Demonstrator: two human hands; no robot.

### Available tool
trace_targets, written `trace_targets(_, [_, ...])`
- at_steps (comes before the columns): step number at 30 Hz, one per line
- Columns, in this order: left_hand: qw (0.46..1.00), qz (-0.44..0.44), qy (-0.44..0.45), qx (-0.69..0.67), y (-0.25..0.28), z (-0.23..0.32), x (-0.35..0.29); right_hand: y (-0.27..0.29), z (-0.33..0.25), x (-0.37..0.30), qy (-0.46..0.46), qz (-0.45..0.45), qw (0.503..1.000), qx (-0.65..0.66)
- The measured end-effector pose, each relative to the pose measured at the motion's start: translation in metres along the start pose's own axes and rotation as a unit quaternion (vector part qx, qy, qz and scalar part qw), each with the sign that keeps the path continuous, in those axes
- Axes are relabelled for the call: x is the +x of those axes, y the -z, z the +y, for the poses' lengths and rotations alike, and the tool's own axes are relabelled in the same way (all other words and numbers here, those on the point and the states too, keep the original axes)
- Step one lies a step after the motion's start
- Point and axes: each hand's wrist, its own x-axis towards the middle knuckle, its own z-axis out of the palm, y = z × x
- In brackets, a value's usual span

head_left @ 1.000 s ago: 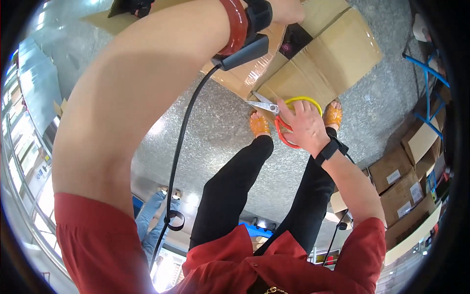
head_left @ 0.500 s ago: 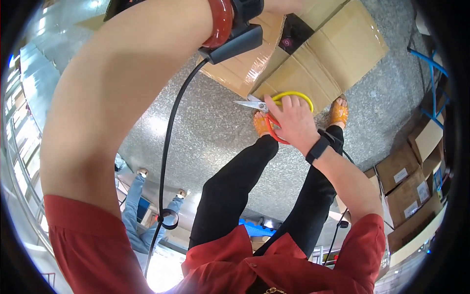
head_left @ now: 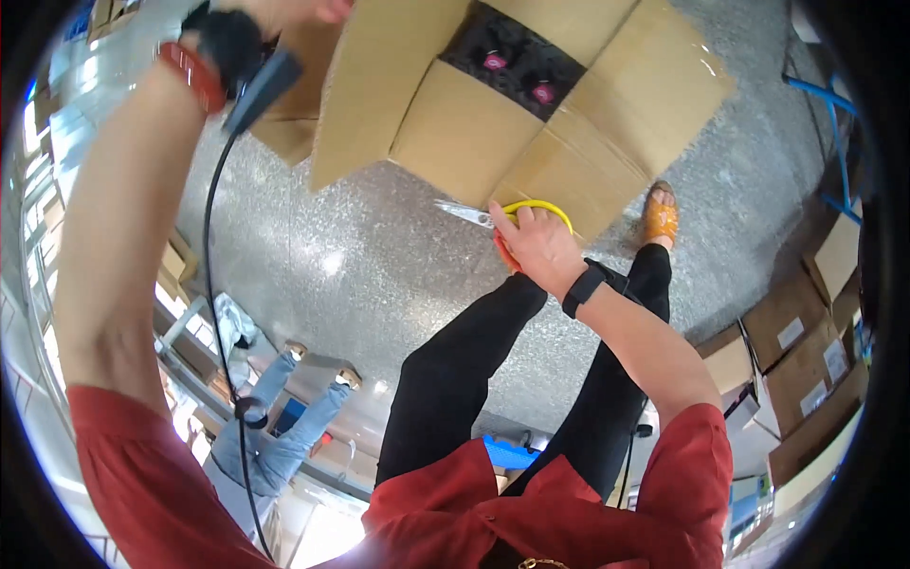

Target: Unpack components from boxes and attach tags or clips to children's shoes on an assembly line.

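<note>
A pair of scissors [head_left: 469, 214] with one yellow and one red handle is in my right hand [head_left: 542, 248], its fingers closed around the handles and the blades pointing left. Beyond it stands a cardboard box [head_left: 471, 128] with its flaps spread outward. Inside lie black plastic-wrapped goods [head_left: 502, 55] with pink round labels. At the top left, my left hand [head_left: 284, 13] is beside the box's raised left flap [head_left: 379, 85]. Its fingers are blurred and partly cut off by the frame's edge, so whether they grip the flap is unclear.
Stacked cardboard boxes [head_left: 801, 365] line the right side, near a blue metal frame [head_left: 834, 142]. Behind on the left, another person in light blue jeans [head_left: 308, 417] stands on the speckled floor [head_left: 379, 247]. A black cable [head_left: 213, 256] hangs along my left arm.
My left hand has swung left and the left flap now stands open, exposing more of the black goods. My right hand with the scissors has shifted slightly left and nearer.
</note>
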Motion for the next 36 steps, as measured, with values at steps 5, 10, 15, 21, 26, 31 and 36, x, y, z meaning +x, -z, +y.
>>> trace_targets(5, [0.797, 0.165, 0.145, 0.563, 0.038, -0.108, -0.005, 0.065, -0.008, 0.03, 0.075, 0.111, 0.99, 0.036])
trace_targets(10, [0.903, 0.306, 0.123, 0.275, -0.062, -0.055, -0.034, 0.077, 0.077, 0.065, 0.173, 0.185, 0.966, -0.048])
trace_targets(15, [0.952, 0.229, 0.187, -0.079, -0.061, -0.045, -0.058, 0.094, 0.08, 0.075, 0.168, 0.059, 0.984, -0.021])
trace_targets(21, [0.96, 0.242, 0.13, 0.061, -0.074, -0.062, -0.066, 0.172, 0.037, -0.035, 0.033, -0.041, 0.997, -0.062])
trace_targets(26, [0.973, 0.206, 0.091, 0.046, -0.107, -0.008, -0.09, 0.167, 0.076, -0.135, -0.017, -0.012, 0.999, -0.048])
trace_targets(31, [0.942, 0.186, 0.146, -0.239, -0.138, -0.007, -0.133, 0.169, 0.102, -0.175, -0.088, -0.038, 0.995, -0.021])
trace_targets(36, [0.897, 0.178, 0.238, -0.329, -0.172, -0.078, -0.148, 0.172, 0.145, -0.177, -0.146, -0.057, 0.987, 0.045])
